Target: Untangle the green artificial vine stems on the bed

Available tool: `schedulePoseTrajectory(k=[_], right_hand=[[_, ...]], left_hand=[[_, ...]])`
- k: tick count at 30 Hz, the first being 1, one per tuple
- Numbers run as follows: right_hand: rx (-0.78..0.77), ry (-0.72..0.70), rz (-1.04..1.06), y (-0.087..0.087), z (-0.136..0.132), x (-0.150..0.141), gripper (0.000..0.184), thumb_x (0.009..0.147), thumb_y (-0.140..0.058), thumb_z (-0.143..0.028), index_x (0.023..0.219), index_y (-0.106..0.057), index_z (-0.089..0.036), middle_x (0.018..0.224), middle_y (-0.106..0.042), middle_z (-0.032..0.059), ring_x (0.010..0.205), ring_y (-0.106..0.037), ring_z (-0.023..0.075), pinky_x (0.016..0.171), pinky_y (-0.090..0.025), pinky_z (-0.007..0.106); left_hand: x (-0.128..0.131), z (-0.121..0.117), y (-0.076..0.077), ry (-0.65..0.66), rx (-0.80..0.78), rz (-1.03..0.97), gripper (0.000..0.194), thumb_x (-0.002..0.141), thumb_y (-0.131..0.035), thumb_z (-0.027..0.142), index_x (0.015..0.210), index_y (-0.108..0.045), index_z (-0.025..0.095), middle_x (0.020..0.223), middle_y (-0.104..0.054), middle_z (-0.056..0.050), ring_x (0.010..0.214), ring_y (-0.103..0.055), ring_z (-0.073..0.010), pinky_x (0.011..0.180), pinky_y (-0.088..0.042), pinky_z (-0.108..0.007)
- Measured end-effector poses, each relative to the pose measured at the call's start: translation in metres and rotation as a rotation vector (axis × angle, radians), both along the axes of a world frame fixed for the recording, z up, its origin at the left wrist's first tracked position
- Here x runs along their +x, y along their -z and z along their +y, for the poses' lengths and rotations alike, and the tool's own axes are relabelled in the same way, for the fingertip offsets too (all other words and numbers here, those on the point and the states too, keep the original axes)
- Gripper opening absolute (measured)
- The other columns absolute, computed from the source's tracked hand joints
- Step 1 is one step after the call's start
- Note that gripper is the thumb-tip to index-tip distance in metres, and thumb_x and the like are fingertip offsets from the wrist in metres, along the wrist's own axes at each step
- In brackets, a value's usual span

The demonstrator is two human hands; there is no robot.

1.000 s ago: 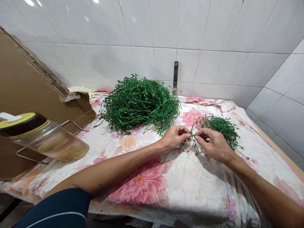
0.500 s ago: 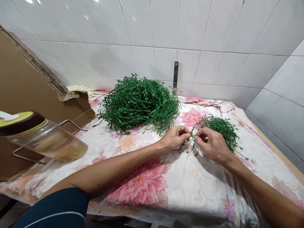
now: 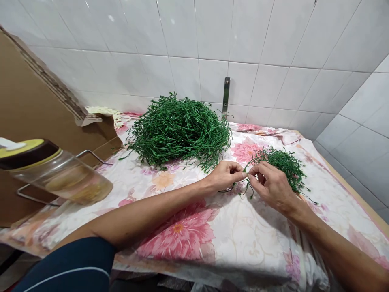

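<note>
Right of centre in the frame, the left hand (image 3: pixel 226 176) and right hand (image 3: pixel 272 182) meet fingertip to fingertip over a green sprig (image 3: pixel 245 169), each pinching it between thumb and forefinger; whether the tips touch one another is too small to tell. So close a grip probably suits such thin stems, steadying them from both sides. The large green pile (image 3: pixel 179 132) sits at upper centre, just beyond the left hand, and the small green pile (image 3: pixel 284 164) just behind the right, likely so both stay within short reach. Floral cloth (image 3: pixel 252 235) spreads between the forearms at lower centre, giving the wrists room to turn. The worktop (image 3: pixel 364 205) ends along the right, tiled wall (image 3: pixel 273 36) bounds the back, and a bottle (image 3: pixel 75 178) and cardboard (image 3: pixel 45 121) crowd the left side, limiting sideways movement there.
</note>
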State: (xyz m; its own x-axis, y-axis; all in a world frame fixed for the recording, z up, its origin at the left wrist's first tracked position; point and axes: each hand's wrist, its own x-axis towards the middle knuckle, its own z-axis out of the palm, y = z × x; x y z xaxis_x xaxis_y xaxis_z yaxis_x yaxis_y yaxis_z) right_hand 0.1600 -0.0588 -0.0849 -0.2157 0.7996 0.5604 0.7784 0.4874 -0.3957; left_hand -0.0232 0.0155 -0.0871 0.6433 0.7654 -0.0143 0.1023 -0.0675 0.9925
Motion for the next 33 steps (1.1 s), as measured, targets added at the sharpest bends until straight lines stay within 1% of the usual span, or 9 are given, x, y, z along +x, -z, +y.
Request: schedulePoseTrajectory(k=[4, 7, 12, 15, 19, 21, 26, 29, 33], right_hand=[[-0.018, -0.013, 0.022, 0.001, -0.002, 0.0, 0.009, 0.092, -0.055, -0.015, 0.089, -0.063, -0.019, 0.081, -0.058, 0.0026, 0.069, -0.054, 0.0157, 0.065, -0.042, 0.028], [-0.05, -0.028, 0.011, 0.002, -0.003, 0.0, 0.01, 0.092, -0.056, -0.015, 0.091, -0.065, -0.018, 0.08, -0.058, 0.0024, 0.069, -0.055, 0.0158, 0.066, -0.042, 0.029], [-0.101, 0.009, -0.001, 0.003, -0.003, -0.003, 0.007, 0.086, -0.06, -0.014, 0.087, -0.066, -0.018, 0.076, -0.06, 0.001, 0.065, -0.054, 0.0151, 0.065, -0.041, 0.028], [-0.115, 0.051, -0.023, 0.004, -0.002, -0.005, 0.006, 0.084, -0.061, -0.015, 0.084, -0.066, -0.019, 0.073, -0.062, 0.0007, 0.063, -0.055, 0.0155, 0.064, -0.041, 0.028], [-0.106, 0.122, -0.01, 0.007, -0.001, -0.007, 0.006, 0.082, -0.061, -0.016, 0.08, -0.066, -0.019, 0.07, -0.065, 0.0003, 0.061, -0.056, 0.0155, 0.064, -0.041, 0.028], [-0.089, 0.139, 0.014, 0.007, -0.002, -0.008, 0.008, 0.081, -0.061, -0.016, 0.078, -0.067, -0.02, 0.068, -0.066, -0.0002, 0.061, -0.057, 0.0152, 0.064, -0.041, 0.028], [-0.003, 0.162, 0.029, 0.009, -0.001, -0.011, 0.01, 0.08, -0.06, -0.018, 0.077, -0.069, -0.019, 0.067, -0.065, 0.0007, 0.061, -0.058, 0.0151, 0.064, -0.042, 0.027], [-0.096, 0.203, 0.114, 0.008, 0.004, -0.007, 0.009, 0.079, -0.062, -0.02, 0.075, -0.071, -0.019, 0.068, -0.068, 0.0006, 0.055, -0.057, 0.0133, 0.06, -0.042, 0.026], [-0.212, 0.349, 0.235, 0.006, 0.011, 0.01, 0.008, 0.077, -0.066, -0.025, 0.074, -0.07, -0.019, 0.064, -0.068, 0.0004, 0.053, -0.055, 0.0133, 0.055, -0.041, 0.026]], left_hand=[[0.001, -0.001, 0.001, 0.01, 0.023, 0.002, 0.055, 0.069, -0.075, 0.066, 0.065, -0.053, 0.016, 0.057, -0.043, 0.004, 0.053, -0.036, -0.0073, 0.05, -0.023, -0.022], [0.0, 0.0, 0.003, 0.064, 0.0, 0.016, 0.057, 0.069, -0.074, 0.069, 0.066, -0.049, 0.018, 0.056, -0.04, 0.005, 0.05, -0.034, -0.0071, 0.048, -0.022, -0.022], [-0.003, 0.001, 0.005, 0.169, -0.013, 0.026, 0.045, 0.077, -0.07, 0.057, 0.069, -0.049, 0.018, 0.059, -0.042, 0.004, 0.052, -0.037, -0.008, 0.05, -0.026, -0.022], [-0.002, 0.001, 0.004, 0.151, 0.053, 0.068, 0.037, 0.081, -0.066, 0.048, 0.069, -0.048, 0.018, 0.059, -0.04, 0.005, 0.052, -0.036, -0.0082, 0.05, -0.024, -0.023], [-0.002, -0.002, 0.001, 0.102, 0.307, 0.125, 0.026, 0.086, -0.058, 0.035, 0.069, -0.048, 0.018, 0.061, -0.038, 0.005, 0.059, -0.035, -0.0094, 0.054, -0.023, -0.024], [-0.002, -0.002, 0.001, 0.083, 0.377, 0.148, 0.022, 0.086, -0.056, 0.031, 0.07, -0.05, 0.017, 0.063, -0.04, 0.004, 0.062, -0.036, -0.0101, 0.056, -0.025, -0.024], [0.001, -0.002, 0.005, 0.062, 0.251, 0.091, 0.025, 0.085, -0.057, 0.034, 0.069, -0.047, 0.018, 0.063, -0.036, 0.006, 0.059, -0.034, -0.0097, 0.055, -0.024, -0.024], [0.002, -0.011, 0.004, 0.041, 0.284, 0.106, 0.022, 0.085, -0.057, 0.031, 0.07, -0.05, 0.017, 0.063, -0.04, 0.005, 0.06, -0.036, -0.01, 0.055, -0.025, -0.025], [0.001, -0.019, -0.004, 0.078, 0.374, 0.103, 0.021, 0.088, -0.057, 0.03, 0.073, -0.055, 0.016, 0.064, -0.044, 0.004, 0.061, -0.037, -0.0105, 0.057, -0.027, -0.025]])
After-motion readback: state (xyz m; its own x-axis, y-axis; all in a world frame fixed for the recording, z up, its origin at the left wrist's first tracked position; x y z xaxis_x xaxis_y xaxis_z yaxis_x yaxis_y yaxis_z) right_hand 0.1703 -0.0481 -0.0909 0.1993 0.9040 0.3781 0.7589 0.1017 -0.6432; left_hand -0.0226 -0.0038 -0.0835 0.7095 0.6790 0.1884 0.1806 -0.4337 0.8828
